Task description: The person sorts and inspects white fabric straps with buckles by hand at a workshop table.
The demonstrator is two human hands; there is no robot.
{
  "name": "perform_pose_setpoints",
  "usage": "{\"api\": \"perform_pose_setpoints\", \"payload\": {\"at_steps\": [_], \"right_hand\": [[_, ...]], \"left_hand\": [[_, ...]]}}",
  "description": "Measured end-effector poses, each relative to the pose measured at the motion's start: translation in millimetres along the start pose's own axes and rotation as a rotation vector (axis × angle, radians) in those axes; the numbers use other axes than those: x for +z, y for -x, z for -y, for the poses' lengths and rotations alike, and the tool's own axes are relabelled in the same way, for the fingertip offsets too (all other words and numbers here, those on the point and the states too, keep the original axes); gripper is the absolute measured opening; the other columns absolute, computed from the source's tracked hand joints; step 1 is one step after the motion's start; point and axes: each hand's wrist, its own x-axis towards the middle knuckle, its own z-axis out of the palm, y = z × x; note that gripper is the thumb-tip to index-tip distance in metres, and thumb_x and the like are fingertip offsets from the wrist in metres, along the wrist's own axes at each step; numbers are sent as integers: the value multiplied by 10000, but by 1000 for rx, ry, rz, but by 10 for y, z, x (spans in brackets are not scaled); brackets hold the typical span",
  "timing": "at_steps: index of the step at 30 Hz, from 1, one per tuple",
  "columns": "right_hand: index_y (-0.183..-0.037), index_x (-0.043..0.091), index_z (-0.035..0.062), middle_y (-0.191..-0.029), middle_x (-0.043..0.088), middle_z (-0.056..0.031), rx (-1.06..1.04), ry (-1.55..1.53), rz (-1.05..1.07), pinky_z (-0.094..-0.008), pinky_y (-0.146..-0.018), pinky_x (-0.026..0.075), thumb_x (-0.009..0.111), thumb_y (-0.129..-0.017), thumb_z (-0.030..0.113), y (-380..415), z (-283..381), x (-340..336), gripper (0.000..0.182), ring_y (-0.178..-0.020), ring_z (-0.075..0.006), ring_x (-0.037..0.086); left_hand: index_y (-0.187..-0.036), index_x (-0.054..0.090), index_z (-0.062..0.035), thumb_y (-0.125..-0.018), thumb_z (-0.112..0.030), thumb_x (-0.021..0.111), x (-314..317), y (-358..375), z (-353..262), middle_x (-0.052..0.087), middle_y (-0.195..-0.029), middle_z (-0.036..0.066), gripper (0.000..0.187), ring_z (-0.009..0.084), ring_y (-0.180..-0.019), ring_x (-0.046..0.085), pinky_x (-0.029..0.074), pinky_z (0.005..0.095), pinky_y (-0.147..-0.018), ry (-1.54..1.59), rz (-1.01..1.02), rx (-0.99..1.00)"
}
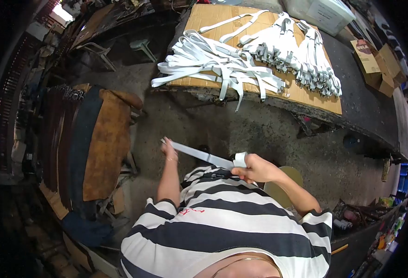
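Observation:
A white strap (pixel 201 154) is stretched between my two hands in front of my striped shirt. My left hand (pixel 168 149) grips its far left end, where a small metal-looking tip shows. My right hand (pixel 260 169) is closed around the other end, and the strap makes a loop above the fingers. Beyond my hands, a loose pile of white straps (pixel 199 55) lies on a cardboard sheet (pixel 322 107) on the table. Two tidier bundles, a middle bundle (pixel 278 39) and a right bundle (pixel 313 60), have metal-looking ends gathered toward me.
At the left stands a support draped with brown leather (pixel 106 148) and dark strips. A dark table (pixel 366 104) carries an open cardboard box (pixel 382 69) and a translucent plastic bin (pixel 322 16). A round stool seat (pixel 285 187) is just behind my right forearm.

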Motion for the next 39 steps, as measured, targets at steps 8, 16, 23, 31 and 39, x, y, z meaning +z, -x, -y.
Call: {"api": "perform_pose_setpoints", "payload": {"at_steps": [8,16,23,31,39], "right_hand": [[-1045,513,-46,-986,557,-190,-87,904,-8,-409,-829,463,545,-804,60,70,-122,-43,266,-968,-336,573],[-727,655,54,-703,653,-114,-195,1260,-218,-374,-595,529,704,-720,250,202,559,-233,202,-681,-261,661],[-801,693,79,-641,634,-147,-161,1021,-257,-381,-581,492,739,-684,210,787,1104,-772,181,-637,-300,642],[-885,652,15,-663,613,-37,-234,627,-505,-275,-555,424,752,-709,101,1344,858,-1504,220,-599,-130,568],[-740,606,12,-752,604,-28,-248,-83,-556,-238,-637,441,575,-810,88,1232,-25,-956,108,-712,-95,555]], "left_hand": [[-1284,462,9,-877,-559,489,807,1548,-379,473,-1310,163,699,271,-1240,416,313,331,-1026,-650,879,301],[-1306,397,18,-650,-429,804,1695,2903,-1723,553,-1160,113,892,195,-1062,545,419,339,-934,-219,2069,-189],[-914,540,14,-823,-122,676,1799,3462,-1894,606,-763,47,213,134,-675,625,486,229,-599,-328,2179,-53],[-933,618,54,-832,-102,666,1701,3634,-1936,641,-807,41,192,59,-715,578,451,210,-604,-397,2134,87],[-851,617,50,-820,-86,670,1609,3692,-2026,586,-689,28,149,49,-655,486,426,230,-578,-313,1889,408]]}}
